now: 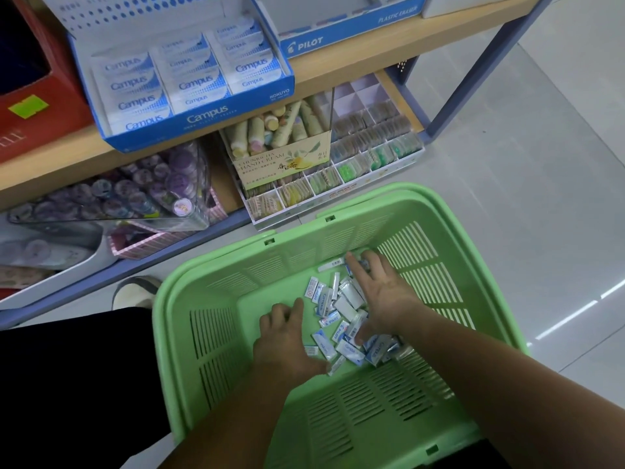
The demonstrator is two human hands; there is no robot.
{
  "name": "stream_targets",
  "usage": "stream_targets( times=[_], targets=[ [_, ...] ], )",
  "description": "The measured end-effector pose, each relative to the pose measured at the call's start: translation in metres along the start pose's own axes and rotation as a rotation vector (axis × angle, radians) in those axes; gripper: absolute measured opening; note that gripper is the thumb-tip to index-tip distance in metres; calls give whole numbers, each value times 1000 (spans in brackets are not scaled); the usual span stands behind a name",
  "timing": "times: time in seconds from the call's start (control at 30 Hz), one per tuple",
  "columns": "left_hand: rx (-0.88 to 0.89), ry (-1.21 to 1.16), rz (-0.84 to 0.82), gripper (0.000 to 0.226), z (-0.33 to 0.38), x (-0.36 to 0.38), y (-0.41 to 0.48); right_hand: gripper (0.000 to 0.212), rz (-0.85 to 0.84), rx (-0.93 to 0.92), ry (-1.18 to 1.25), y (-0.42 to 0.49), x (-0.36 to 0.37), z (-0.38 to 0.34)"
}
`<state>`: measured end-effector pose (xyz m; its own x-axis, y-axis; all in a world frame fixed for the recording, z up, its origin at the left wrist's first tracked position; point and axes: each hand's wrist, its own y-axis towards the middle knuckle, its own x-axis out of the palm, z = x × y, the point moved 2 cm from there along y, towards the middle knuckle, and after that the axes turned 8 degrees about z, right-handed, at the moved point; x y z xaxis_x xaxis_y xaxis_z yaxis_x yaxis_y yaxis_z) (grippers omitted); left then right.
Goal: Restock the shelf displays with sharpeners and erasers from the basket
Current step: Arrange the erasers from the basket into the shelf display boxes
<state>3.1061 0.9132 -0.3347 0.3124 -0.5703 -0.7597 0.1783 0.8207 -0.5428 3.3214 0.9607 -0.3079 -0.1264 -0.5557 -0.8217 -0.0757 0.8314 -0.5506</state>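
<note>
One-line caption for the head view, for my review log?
Left hand and right hand reach into loose erasers in the green basket, before the shelf.

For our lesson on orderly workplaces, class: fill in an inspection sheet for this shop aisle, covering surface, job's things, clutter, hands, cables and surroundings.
Surface: pale tiled floor, with the green basket standing on it.
Job's things: wrapped erasers lie in a loose heap on the basket bottom. The Campus display box on the wooden shelf is well filled, and the Pilot box is beside it. No sharpeners made out.
Clutter: nothing seen.
Hands: right hand is spread over the erasers. Left hand has its fingers curled beside the heap; any hold is hidden.
Cables: nothing seen.
Surroundings: hand cream box, compartment tray and clear case of purple items on the lower shelf; a shoe by the basket.
</note>
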Motion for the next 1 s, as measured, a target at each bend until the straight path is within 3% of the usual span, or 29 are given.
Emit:
stream_targets(
  times=[0.13,0.27,0.43,0.53,0.83,1.0],
  targets=[
    [16,83,3,123,2,4,2,147,12,-56,-88,5,-6,-1],
    [79,0,184,106,12,-6,17,137,-2,-85,-59,12,-4,1],
    [279,4,98,125,42,-8,45,140,-38,-44,82,7,3,8],
    [324,76,78,125,50,-5,52,122,-49,7,136,5,7,11],
    [217,104,135,84,38,-2,44,83,-58,127,323,15,5,13],
    [263,130,197,98,42,-1,41,52,-55,193,465,15,4,17]
  ],
)
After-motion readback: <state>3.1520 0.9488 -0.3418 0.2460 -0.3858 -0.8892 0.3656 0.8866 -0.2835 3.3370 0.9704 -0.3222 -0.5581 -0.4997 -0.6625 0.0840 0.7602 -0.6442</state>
